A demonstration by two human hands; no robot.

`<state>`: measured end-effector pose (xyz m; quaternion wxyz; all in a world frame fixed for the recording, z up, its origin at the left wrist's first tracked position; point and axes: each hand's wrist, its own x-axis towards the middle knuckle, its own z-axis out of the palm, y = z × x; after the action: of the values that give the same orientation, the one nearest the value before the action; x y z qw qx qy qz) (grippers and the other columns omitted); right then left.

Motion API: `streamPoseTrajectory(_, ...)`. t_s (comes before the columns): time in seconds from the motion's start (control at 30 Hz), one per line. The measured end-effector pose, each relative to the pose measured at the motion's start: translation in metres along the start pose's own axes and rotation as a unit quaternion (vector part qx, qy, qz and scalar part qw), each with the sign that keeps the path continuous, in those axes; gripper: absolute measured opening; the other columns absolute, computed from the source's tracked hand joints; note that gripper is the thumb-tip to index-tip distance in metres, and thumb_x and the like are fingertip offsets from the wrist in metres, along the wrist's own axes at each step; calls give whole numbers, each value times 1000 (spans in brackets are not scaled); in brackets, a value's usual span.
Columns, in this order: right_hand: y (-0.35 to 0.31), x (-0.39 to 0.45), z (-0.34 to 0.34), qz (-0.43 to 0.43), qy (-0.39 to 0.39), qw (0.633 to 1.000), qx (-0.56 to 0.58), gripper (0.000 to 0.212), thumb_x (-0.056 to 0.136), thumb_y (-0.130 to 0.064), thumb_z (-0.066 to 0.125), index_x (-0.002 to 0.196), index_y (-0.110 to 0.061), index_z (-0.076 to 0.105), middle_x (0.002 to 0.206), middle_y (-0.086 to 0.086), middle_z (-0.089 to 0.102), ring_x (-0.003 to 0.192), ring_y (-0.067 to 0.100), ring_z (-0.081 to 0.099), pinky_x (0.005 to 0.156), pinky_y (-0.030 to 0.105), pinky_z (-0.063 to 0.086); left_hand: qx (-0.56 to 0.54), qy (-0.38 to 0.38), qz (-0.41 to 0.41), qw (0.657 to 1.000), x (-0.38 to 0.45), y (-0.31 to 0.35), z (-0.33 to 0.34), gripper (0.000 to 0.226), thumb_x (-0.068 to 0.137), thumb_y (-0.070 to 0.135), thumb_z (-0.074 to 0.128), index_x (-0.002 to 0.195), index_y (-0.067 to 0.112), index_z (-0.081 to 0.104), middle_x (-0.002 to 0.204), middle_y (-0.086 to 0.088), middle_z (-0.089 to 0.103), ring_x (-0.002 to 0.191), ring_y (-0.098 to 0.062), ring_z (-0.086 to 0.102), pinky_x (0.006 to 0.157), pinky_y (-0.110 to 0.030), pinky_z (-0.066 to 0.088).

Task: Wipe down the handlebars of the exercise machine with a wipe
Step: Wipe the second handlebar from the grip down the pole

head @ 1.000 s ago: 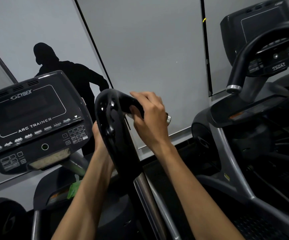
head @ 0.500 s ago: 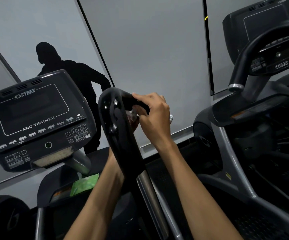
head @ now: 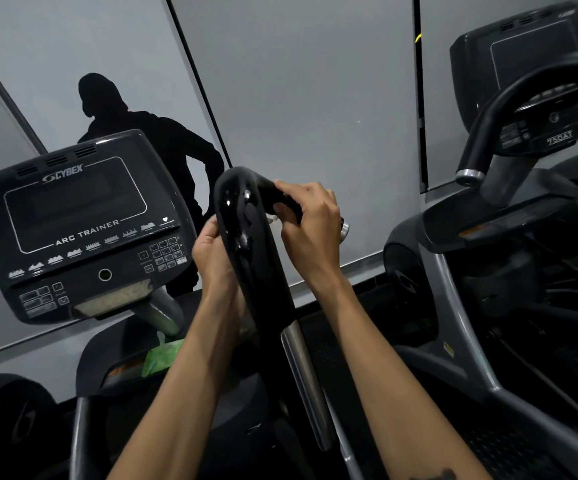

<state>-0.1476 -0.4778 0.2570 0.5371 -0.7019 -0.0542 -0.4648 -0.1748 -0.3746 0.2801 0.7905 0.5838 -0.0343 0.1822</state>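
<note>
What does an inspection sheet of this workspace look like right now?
Surface: glossy black handlebar rising on a metal tube; no table in view.
Job's things: a small pale scrap, perhaps the wipe, shows between the hands; too small to be sure.
Clutter: green packet on the tray below the console.
Hands: left hand holds the handlebar's left side; right hand grips its top bend.
Cables: nothing seen.
Surroundings: second machine at right; grey wall panels; a dark silhouette of a person on the panels behind the console.
</note>
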Motion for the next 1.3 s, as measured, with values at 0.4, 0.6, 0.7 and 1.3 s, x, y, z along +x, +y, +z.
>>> streamPoseTrajectory(0.4, -5, 16, -7, 81, -4, 993, 87, 29, 82, -4, 77, 109, -15, 78, 104, -3, 78, 100, 11, 72, 97, 34, 56, 42, -159, 207, 964, 50, 49, -15, 17, 92, -6, 64, 100, 9, 69, 100, -11, 74, 94, -28, 68, 86, -45, 56)
streamPoseTrajectory(0.6, -5, 14, -8, 85, 4, 992, 91, 26, 82, -5, 77, 106, -14, 79, 101, -3, 79, 96, 10, 73, 95, 29, 56, 329, -310, 229, 862, 76, 90, -6, 27, 89, -14, 60, 93, 10, 71, 93, -14, 72, 83, -21, 69, 81, -39, 55)
streamPoseTrajectory(0.7, -1, 16, -10, 74, 1, 993, 94, 25, 81, -2, 78, 103, -13, 80, 98, -3, 79, 94, 10, 74, 94, 29, 57, 322, -341, 241, 850, 77, 104, -9, 38, 88, -17, 56, 88, 16, 74, 98, -11, 76, 100, -33, 71, 90, -42, 56)
streamPoseTrajectory(1.3, 4, 11, -3, 74, 29, 992, 93, 31, 81, -5, 76, 109, -19, 77, 102, -5, 78, 101, 17, 72, 96, 42, 56, 527, -443, 187, 701, 107, 105, 39, 37, 83, -21, 57, 93, 9, 76, 89, -13, 75, 79, -10, 70, 78, -29, 55)
